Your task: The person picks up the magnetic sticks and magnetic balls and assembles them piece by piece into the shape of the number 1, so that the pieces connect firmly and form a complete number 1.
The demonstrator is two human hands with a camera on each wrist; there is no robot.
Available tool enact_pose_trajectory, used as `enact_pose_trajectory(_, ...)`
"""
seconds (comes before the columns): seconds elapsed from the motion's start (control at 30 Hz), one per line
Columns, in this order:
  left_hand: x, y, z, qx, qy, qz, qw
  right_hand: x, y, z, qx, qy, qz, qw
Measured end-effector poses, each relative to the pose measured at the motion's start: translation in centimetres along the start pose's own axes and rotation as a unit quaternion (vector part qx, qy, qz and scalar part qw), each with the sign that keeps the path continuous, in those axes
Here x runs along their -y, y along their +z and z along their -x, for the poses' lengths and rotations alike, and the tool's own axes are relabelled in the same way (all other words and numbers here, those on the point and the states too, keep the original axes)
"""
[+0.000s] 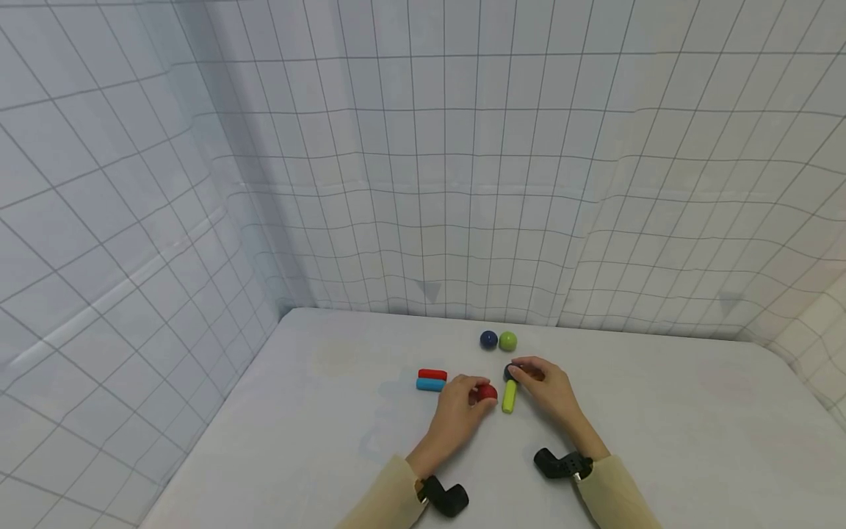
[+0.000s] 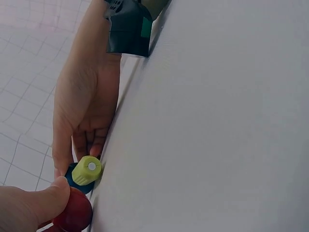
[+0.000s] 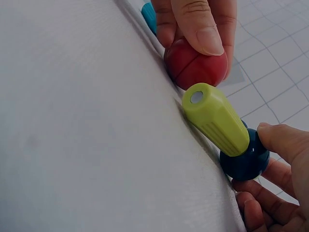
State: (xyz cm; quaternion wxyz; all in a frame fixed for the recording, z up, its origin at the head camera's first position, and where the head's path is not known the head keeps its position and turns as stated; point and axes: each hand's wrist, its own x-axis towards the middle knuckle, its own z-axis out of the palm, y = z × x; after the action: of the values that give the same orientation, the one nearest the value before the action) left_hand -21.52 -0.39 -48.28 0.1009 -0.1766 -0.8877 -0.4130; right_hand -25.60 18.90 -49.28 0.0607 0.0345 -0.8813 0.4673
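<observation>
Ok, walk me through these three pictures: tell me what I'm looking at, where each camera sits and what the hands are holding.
A person works at a white table with bare hands. The wide picture comes from a camera on the head; the two close ones come from black cameras strapped to each wrist. The left hand grips a red ball. The right hand holds a dark blue ball joined to the end of a yellow-green peg. Farther back lie a blue ball and a green ball; to the left, a red peg beside a light blue peg.
</observation>
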Motion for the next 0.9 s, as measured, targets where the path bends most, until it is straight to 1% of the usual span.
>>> enact_pose_trajectory(0.23,-0.2,-0.1,0.4,0.003,-0.003,0.006,1.0000,0.1,0.0,0.0,-0.004,-0.002,0.000,1.000)
enact_pose_trajectory(0.47,0.0,0.0,0.7,0.004,0.005,0.008,0.9999,0.0,0.1,0.0,-0.009,-0.005,0.001,1.000)
enact_pose_trajectory(0.7,-0.2,0.0,1.0,0.000,0.010,0.014,0.9999,0.0,0.1,0.0,-0.010,-0.003,0.001,1.000)
enact_pose_trajectory(0.9,-0.2,0.0,1.2,-0.011,0.013,0.005,0.9999,0.2,0.0,0.1,-0.011,-0.005,0.000,1.000)
